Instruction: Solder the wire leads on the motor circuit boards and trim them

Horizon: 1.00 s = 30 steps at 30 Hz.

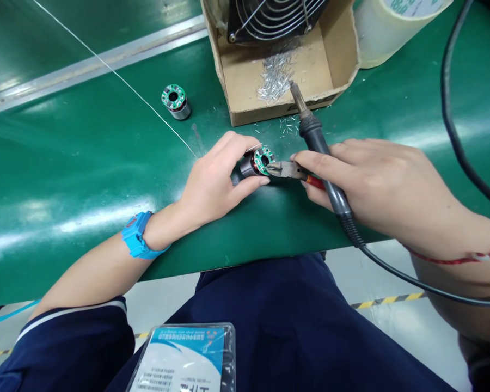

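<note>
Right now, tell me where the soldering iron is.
In the head view, the soldering iron is right of centre, held in the right hand, its tip appearing over the cardboard box.

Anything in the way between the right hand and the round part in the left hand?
Only the cutters that the right hand itself holds, their tips at the round part. Nothing else visible blocks the gap; the soldering iron, in the same hand, points toward the cardboard box.

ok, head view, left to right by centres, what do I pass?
Blue watch → free-standing green-topped cylinder → left hand → gripped cylinder → pliers → soldering iron → right hand → red bracelet.
</note>
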{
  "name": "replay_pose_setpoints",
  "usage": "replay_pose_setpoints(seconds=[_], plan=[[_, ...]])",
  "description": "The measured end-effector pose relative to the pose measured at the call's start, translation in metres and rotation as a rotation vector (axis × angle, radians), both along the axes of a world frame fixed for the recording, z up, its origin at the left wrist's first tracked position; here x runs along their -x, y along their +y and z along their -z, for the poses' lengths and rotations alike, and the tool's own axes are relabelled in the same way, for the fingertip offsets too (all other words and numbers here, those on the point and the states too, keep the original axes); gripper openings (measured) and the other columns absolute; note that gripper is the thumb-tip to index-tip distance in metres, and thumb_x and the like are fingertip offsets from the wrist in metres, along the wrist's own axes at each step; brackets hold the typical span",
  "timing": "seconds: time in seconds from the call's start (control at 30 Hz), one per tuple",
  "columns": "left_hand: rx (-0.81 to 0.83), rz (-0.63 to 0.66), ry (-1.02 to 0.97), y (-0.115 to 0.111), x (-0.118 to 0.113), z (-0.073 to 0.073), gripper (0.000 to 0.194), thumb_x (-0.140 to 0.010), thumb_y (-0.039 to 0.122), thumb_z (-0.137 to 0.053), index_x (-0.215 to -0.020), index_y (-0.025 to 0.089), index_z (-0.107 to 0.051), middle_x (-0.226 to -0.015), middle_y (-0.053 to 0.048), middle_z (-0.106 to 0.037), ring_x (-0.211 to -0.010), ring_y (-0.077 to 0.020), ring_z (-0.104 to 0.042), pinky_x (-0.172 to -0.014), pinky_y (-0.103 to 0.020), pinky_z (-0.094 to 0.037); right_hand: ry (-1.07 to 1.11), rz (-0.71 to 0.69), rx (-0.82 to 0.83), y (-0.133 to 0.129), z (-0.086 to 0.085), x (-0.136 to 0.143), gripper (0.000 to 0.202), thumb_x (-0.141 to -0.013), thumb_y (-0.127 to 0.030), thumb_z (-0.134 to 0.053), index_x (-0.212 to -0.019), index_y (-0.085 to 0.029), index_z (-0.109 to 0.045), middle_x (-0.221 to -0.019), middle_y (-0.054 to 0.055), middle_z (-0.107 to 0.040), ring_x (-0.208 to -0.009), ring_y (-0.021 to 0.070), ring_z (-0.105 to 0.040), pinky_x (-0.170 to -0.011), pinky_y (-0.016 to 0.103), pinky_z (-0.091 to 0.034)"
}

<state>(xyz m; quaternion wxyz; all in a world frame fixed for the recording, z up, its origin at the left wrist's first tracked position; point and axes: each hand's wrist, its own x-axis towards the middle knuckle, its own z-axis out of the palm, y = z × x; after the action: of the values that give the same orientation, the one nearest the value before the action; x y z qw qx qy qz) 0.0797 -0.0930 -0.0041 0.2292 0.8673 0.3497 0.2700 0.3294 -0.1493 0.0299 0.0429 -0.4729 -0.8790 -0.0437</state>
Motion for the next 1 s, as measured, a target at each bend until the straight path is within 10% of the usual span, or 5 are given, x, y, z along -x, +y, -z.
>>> replay_pose_setpoints(seconds=[1.0], plan=[[0.051,0.021,0.058,0.0019,0.0014,-0.0024,0.033,-0.088,0.029,-0.069,-0.119,0.024,-0.059,-0.109,-0.006,-0.067,-0.105,-0.0253,-0.065,-0.083,-0.04,-0.056,0.004,-0.074,-0.088,0.0018,0.0029,-0.0007,0.031,-0.099,-0.03,-0.04,-0.116,-0.019,-0.063,-0.066,-0.001,-0.049,-0.062,0.0146,-0.048,-0.056,0.028,-0.031]])
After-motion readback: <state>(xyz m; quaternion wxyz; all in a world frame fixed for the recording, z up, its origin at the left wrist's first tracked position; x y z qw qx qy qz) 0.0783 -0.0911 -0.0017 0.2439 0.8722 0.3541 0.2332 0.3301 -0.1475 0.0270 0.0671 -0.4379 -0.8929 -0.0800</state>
